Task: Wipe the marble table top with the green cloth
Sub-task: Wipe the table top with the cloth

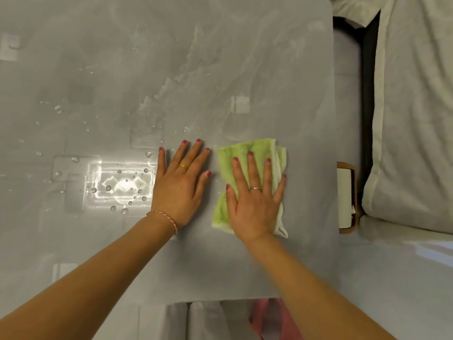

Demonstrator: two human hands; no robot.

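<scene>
The grey marble table top (171,69) fills most of the view, glossy and reflecting ceiling lights. Water droplets (122,190) are scattered over its left and middle part. A folded green cloth (228,165) with a white edge lies flat on the table right of centre. My right hand (255,200) presses flat on top of the cloth with fingers spread. Just left of the cloth, my left hand (181,182) rests palm down on the bare marble, fingers apart, holding nothing.
The table's right edge (333,143) runs top to bottom. Beyond it stand a small wooden holder with a white roll (345,197) and white bedding (411,119). At the near edge, grey and pink fabric (267,320) shows below the table.
</scene>
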